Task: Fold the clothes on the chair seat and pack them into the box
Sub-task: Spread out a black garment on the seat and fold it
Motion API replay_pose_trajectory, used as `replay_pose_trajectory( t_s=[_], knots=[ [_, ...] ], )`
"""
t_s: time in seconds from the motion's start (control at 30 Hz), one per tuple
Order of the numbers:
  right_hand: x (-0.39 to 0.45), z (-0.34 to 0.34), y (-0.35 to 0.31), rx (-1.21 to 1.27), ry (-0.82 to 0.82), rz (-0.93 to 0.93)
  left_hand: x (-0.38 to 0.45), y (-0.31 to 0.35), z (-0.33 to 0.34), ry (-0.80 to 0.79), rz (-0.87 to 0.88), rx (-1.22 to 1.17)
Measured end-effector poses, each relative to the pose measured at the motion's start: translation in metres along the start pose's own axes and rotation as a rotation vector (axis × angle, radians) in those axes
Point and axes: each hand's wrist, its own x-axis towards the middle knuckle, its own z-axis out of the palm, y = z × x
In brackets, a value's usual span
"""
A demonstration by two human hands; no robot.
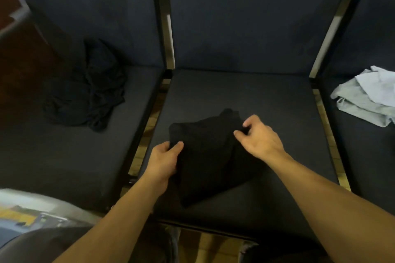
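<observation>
black garment lies part-folded on the middle chair seat, toward its front edge, one corner pointing at the camera. left hand pinches the near-left edge, thumb on top and fingers curled under the cloth. right hand pinches the far-right corner, fingertips closed on a small bit of fabric. both grips look light, on edges only.

risks, as judged from here: cloth is limp and dark on a dark seat, so layers are hard to read; a fold line could run crooked or trap a bunched layer underneath. pulling the two pinches unevenly would likely skew the bundle or open the folds already made. garment sits near the seat front, so a drag toward the body might spill it off the edge.

dark crumpled garment waits on the left seat, pale grey garment on the right seat, both unfolded. box not clearly identifiable; a blurred light object sits at lower left.
</observation>
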Motion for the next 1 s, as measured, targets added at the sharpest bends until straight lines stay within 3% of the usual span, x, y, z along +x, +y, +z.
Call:
replay_pose_trajectory(
  t_s=[0.2, 0.33, 0.43, 0.5, 0.63, 0.8, 0.9, 1.0],
  knots=[
    [-0.005, 0.012, -0.010, -0.104, 0.040, 0.050, 0.001, 0.005, 0.002, 0.238, 0.358, 0.497],
    [-0.006, 0.018, -0.013, -0.149, 0.088, 0.059, 0.010, 0.003, -0.005, 0.278, 0.422, 0.692],
    [-0.005, 0.019, -0.012, -0.151, 0.096, 0.061, 0.002, -0.001, 0.006, 0.398, 0.809, 1.027],
    [-0.006, 0.020, -0.011, -0.155, 0.112, 0.052, -0.006, -0.005, 0.023, 0.325, 1.003, 1.169],
    [-0.006, 0.019, -0.008, -0.128, 0.131, 0.048, 0.005, -0.022, 0.035, 0.073, 0.812, 1.382],
    [-0.004, 0.017, -0.005, -0.101, 0.136, 0.039, 0.015, -0.013, 0.008, -0.053, 0.636, 1.547],
    [-0.005, 0.017, -0.005, -0.080, 0.139, 0.045, 0.009, -0.002, -0.011, -0.064, 0.512, 1.553],
    [-0.007, 0.010, -0.005, -0.076, 0.171, 0.056, 0.001, 0.006, -0.025, 0.035, 0.354, 1.351]
  ],
)
